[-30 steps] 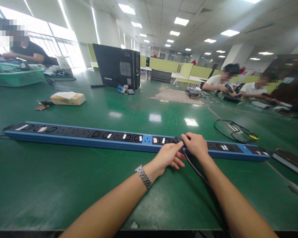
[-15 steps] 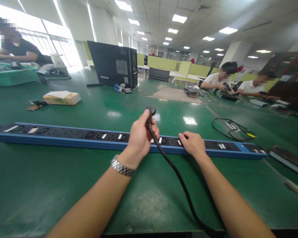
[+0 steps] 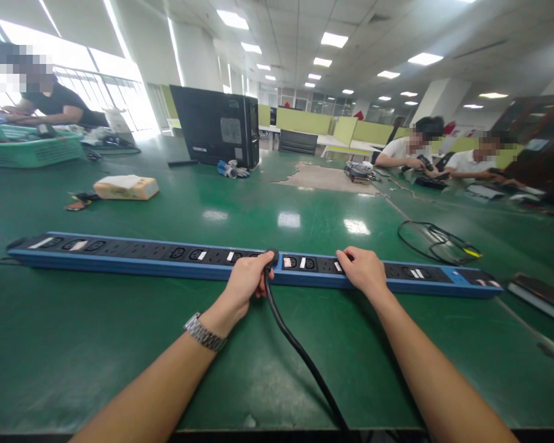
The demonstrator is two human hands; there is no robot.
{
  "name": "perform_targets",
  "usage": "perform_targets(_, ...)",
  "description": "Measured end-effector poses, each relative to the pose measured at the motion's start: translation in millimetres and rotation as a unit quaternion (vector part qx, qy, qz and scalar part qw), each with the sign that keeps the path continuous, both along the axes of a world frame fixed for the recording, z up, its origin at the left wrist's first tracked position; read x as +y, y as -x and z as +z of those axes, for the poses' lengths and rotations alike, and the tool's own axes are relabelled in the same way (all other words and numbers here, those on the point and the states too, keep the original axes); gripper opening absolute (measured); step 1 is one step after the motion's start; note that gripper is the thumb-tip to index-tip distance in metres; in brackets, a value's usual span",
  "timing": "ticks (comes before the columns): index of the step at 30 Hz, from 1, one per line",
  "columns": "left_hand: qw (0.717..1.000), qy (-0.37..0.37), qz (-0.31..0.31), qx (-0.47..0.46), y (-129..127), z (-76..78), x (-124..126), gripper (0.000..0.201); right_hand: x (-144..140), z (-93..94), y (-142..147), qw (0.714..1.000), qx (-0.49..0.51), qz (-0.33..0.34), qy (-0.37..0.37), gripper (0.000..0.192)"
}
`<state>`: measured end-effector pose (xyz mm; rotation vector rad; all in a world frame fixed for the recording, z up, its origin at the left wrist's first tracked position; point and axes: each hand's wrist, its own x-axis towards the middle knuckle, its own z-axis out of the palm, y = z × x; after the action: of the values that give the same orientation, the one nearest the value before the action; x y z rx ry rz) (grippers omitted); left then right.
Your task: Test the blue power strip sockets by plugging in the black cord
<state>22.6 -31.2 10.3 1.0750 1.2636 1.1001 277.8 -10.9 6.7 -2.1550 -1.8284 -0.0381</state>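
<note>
A long blue and black power strip [image 3: 133, 261] with several sockets and white labels lies across the green table. My left hand [image 3: 247, 278], closed, grips a black power plug [image 3: 272, 257] low over the middle of the strip. Whether the plug's pins sit in a socket is hidden. From the plug a thick black cable [image 3: 300, 349] runs down past the table's near edge. Right of the middle, my right hand [image 3: 364, 269] is closed over the strip, thumb on its top face and the other fingers mostly hidden behind it.
A tissue pack [image 3: 127, 187] and a green basket [image 3: 32, 151] lie to the left. Farther back are a black computer case [image 3: 212, 129] and gloves [image 3: 233, 169]. A coiled cable [image 3: 436, 243] and a dark bar [image 3: 542, 298] lie right. Several people sit around the table.
My left hand has lowered the plug from above the strip down to its top face, slightly leftward. My right hand keeps its hold on the strip. The view has shifted a little.
</note>
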Motion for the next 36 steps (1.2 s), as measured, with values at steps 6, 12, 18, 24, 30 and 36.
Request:
perform_targets(6, 1.0, 0.015, 0.002, -0.013, -2, -2.7, 2, 0.046, -1, 1.2, 1, 1.0, 0.001, 0.001, -0.001, 0.043)
perform_targets(12, 1.0, 0.013, -0.007, -0.011, -3, -3.4, 1, 0.047, 1, -0.8, 0, 1.0, -0.003, 0.002, 0.001, 0.043)
perform_targets(18, 1.0, -0.001, 0.005, 0.002, -5, -4.5, 0, 0.052, 2, -0.4, 0, 1.0, -0.006, 0.0, 0.005, 0.043)
perform_targets(24, 0.999, 0.012, -0.027, 0.032, -4, -7.2, 0, 0.048, 1, 0.1, 1, 1.0, -0.001, -0.002, 0.009, 0.043)
perform_targets(30, 0.999, -0.047, -0.005, 0.002, -6, -3.6, -7, 0.049, 1, -0.5, 0, 1.0, 0.013, -0.004, 0.006, 0.044)
perform_targets(36, 0.977, -0.145, 0.048, -0.15, 11, 27.9, -9, 0.045, 1, -0.7, -1, 1.0, 0.024, 0.0, -0.001, 0.041)
